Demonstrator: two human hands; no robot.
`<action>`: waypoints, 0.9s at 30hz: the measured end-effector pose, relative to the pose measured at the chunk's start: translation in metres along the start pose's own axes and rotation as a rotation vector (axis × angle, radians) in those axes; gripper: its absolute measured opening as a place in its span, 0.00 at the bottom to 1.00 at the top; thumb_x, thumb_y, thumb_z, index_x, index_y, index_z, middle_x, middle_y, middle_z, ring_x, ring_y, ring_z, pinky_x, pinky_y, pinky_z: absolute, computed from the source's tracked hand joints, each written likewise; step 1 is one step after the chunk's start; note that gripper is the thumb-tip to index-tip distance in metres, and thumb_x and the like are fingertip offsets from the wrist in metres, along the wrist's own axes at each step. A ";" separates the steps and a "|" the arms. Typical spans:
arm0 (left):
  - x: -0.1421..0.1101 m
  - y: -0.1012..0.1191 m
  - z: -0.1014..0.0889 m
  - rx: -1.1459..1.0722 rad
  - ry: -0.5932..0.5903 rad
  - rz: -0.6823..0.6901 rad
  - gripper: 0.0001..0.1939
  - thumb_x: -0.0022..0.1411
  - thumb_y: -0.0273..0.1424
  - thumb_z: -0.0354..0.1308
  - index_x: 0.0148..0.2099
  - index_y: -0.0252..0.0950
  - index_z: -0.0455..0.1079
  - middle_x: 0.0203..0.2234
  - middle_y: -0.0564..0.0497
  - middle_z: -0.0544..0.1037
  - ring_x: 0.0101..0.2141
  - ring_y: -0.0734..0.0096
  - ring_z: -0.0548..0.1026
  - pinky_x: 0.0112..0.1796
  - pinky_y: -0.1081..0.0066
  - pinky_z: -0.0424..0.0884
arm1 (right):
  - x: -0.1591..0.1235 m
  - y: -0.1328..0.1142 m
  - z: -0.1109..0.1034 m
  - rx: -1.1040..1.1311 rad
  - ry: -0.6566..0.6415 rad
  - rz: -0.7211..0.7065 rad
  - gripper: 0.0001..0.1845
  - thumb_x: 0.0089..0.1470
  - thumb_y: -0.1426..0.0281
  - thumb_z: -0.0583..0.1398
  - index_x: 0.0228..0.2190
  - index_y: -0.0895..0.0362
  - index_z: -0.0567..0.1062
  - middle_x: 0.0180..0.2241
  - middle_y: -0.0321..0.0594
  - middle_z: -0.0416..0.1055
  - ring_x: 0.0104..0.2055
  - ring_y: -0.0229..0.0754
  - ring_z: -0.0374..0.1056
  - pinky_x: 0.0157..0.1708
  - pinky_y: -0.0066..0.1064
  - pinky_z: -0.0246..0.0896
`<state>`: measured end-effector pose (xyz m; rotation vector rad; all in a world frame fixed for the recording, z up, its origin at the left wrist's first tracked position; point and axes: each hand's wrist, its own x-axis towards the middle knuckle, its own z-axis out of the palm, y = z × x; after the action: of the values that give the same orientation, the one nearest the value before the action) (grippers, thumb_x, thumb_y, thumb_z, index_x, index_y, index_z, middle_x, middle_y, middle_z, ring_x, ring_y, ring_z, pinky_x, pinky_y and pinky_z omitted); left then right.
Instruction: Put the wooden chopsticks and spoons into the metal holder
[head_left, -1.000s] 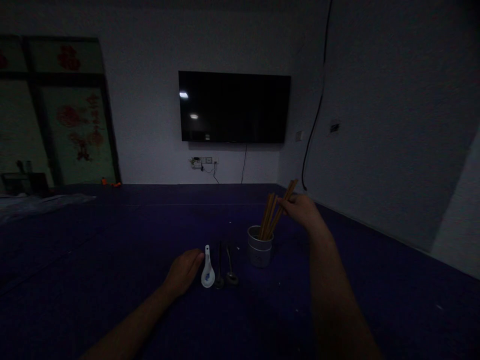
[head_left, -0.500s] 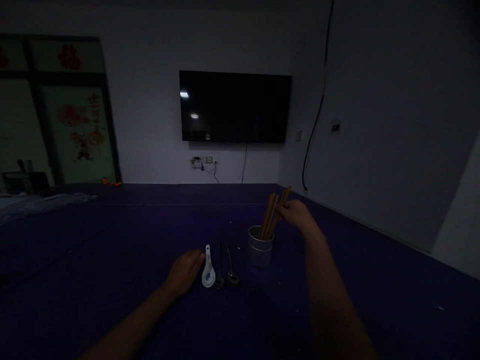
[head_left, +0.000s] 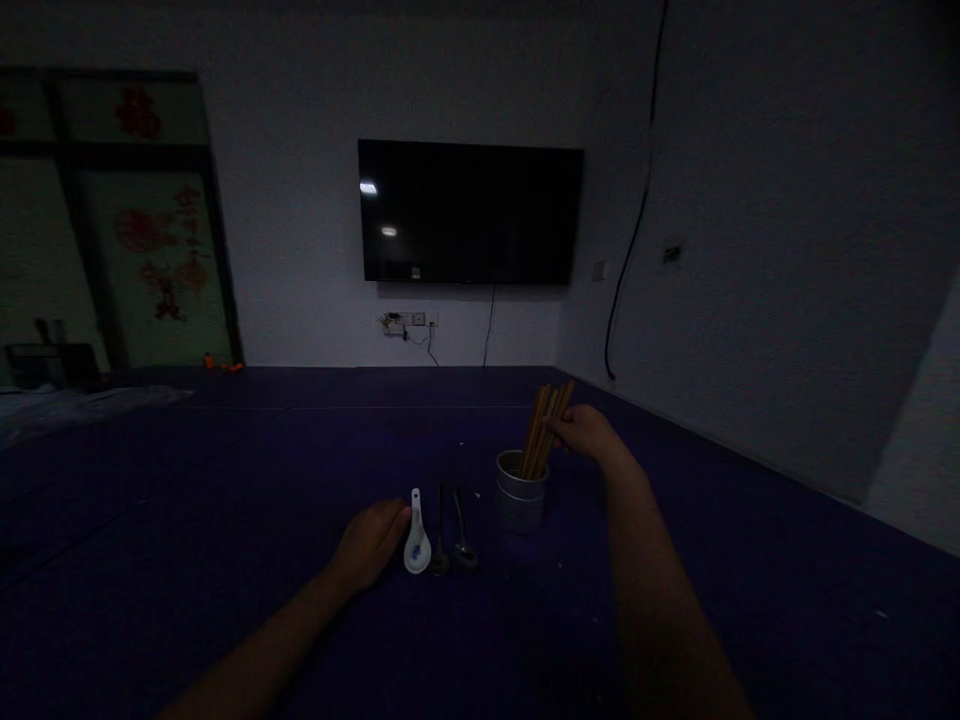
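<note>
My right hand (head_left: 583,432) is closed on chopsticks (head_left: 562,412) at their upper part. Their lower ends stand in a grey metal cup (head_left: 520,502), leaning right, beside several more chopsticks (head_left: 534,428) in the same cup. My left hand (head_left: 370,543) lies on the dark blue surface with its fingers loosely extended, the tips by the handle of a white soup spoon (head_left: 417,548) with a blue mark. To the right of that spoon lie a dark metal spoon (head_left: 440,562) and a second metal spoon (head_left: 465,553), side by side, handles pointing away.
The dark blue surface (head_left: 315,430) reaches the wall, where a black television (head_left: 471,212) hangs above sockets (head_left: 409,320) and cords. A black cable (head_left: 630,250) hangs down the right wall. Clear plastic sheeting (head_left: 90,403) and small orange things (head_left: 223,366) lie at the far left.
My right hand has moved left and down, bringing the chopsticks it grips lower and closer to the others in the cup. My left hand and the spoons stay put.
</note>
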<state>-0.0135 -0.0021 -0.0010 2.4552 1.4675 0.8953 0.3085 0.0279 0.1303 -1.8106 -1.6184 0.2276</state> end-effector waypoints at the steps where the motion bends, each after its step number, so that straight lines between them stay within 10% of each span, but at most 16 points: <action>1: 0.000 0.000 0.000 -0.002 0.000 0.004 0.25 0.66 0.45 0.31 0.30 0.39 0.63 0.29 0.48 0.75 0.33 0.66 0.73 0.35 0.69 0.66 | 0.000 0.000 0.000 0.006 -0.009 0.002 0.20 0.53 0.67 0.57 0.13 0.58 0.70 0.13 0.37 0.69 0.17 0.34 0.65 0.19 0.23 0.54; 27: 0.001 0.000 0.001 -0.007 -0.035 -0.007 0.24 0.67 0.44 0.31 0.29 0.39 0.62 0.28 0.48 0.75 0.32 0.67 0.73 0.34 0.70 0.66 | 0.001 0.001 0.003 0.087 -0.099 0.057 0.18 0.52 0.70 0.59 0.13 0.58 0.70 0.14 0.38 0.70 0.15 0.34 0.65 0.16 0.22 0.58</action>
<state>-0.0122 -0.0015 -0.0014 2.4461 1.4586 0.8505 0.3079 0.0301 0.1275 -1.8054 -1.5996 0.4140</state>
